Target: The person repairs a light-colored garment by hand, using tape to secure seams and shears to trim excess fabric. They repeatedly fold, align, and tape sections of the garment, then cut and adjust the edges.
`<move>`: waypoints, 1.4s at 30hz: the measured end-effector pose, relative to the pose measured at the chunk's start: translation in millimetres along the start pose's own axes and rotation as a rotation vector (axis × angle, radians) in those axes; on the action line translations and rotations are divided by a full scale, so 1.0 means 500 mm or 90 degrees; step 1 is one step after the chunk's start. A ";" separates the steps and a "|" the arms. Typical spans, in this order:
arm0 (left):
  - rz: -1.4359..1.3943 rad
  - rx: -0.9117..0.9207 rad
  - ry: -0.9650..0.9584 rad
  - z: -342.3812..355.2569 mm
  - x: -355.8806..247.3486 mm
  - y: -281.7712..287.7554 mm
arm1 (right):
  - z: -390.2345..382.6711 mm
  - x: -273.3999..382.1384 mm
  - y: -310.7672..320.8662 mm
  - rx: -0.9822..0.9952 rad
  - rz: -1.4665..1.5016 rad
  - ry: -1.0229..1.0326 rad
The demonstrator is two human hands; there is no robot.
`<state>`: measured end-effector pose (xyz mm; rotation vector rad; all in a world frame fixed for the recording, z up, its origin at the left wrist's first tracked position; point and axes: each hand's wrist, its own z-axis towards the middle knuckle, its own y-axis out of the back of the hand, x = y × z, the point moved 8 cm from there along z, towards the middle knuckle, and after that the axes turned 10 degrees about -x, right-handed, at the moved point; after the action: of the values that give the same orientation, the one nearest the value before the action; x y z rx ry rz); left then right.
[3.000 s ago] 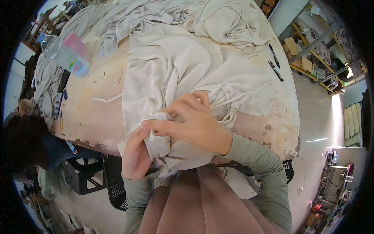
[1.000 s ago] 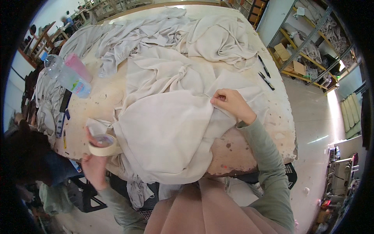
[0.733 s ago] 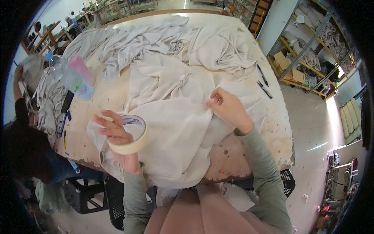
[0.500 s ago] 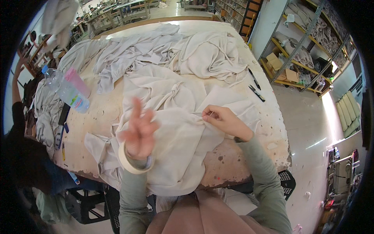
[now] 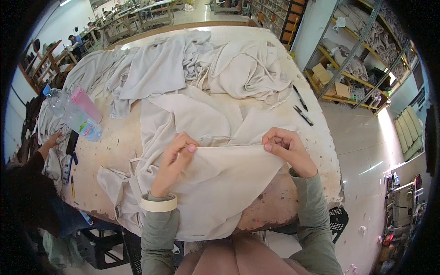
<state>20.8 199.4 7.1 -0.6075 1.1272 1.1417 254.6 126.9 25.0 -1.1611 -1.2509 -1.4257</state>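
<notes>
My left hand (image 5: pixel 176 160) pinches the upper edge of a pale cream fabric piece (image 5: pixel 215 188) with thumb and fingers. A roll of cream tape (image 5: pixel 158 205) sits around my left wrist, over the sleeve cuff. To the right, my right hand (image 5: pixel 286 151) grips the same edge between thumb and curled fingers, so the edge runs nearly straight between the two hands. Beneath and beyond it lies more rumpled fabric (image 5: pixel 183 119), with a narrow strap along it.
The worn table (image 5: pixel 87 178) holds fabric heaps (image 5: pixel 243 73), a plastic bottle (image 5: pixel 85 121), a pink cup (image 5: pixel 87 103), black tools (image 5: pixel 302 114) and a yellow cutter (image 5: pixel 73 188). A co-worker's hand (image 5: pixel 50 140) is at left. Shelving (image 5: pixel 348 68) stands at right.
The tape roll has slid from my left fingers down to my wrist. My left hand now pinches the fabric edge opposite my right. The co-worker's arm rose with cloth, then came down.
</notes>
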 end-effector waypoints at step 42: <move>-0.153 -0.247 0.128 -0.024 0.050 0.128 | 0.025 -0.089 -0.026 -0.040 -0.027 0.002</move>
<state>-42.9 221.2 -10.5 -1.1493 0.9714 1.1132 250.3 142.4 -20.5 -1.1808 -1.2426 -1.5073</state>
